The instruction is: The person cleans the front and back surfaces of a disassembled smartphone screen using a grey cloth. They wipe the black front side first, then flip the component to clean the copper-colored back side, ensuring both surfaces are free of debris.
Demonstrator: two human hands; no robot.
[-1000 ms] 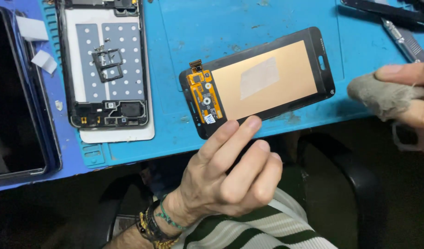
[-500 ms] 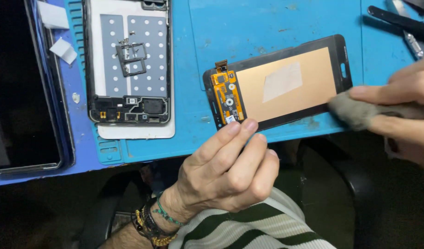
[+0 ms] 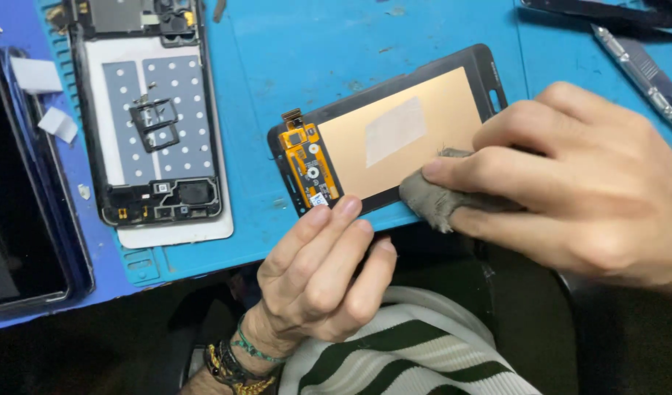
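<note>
- Pinched between the thumb and fingers of the right hand (image 3: 577, 183) is a small grey cloth (image 3: 442, 197), its wad pressed onto the lower right part of the screen panel (image 3: 394, 139).
- Fingers of the left hand (image 3: 325, 274) are loosely curled and clamp nothing; only the tips of the fore and middle fingers touch the near edge of the panel, just below its orange flex connector (image 3: 310, 164).
- That panel lies back side up and slightly tilted on the blue work mat (image 3: 277, 58), close to the mat's near edge. Its back is a tan sheet with a paler rectangular patch near the middle, framed in black.
- Beaded bracelets (image 3: 237, 355) circle the left wrist, and a green-and-white striped garment (image 3: 402, 351) shows beneath the hands.
- Well to the left on the mat lies an opened phone body (image 3: 157, 124), its grey dotted plate and small black parts exposed, resting on a white sheet.
- Further left, at the mat's edge, sits a dark phone frame (image 3: 21, 219) with two small white tabs (image 3: 47, 99) beside it.
- At the top right, beyond the right hand, lie metal tweezers (image 3: 639, 69) and a dark tool (image 3: 599, 11).
</note>
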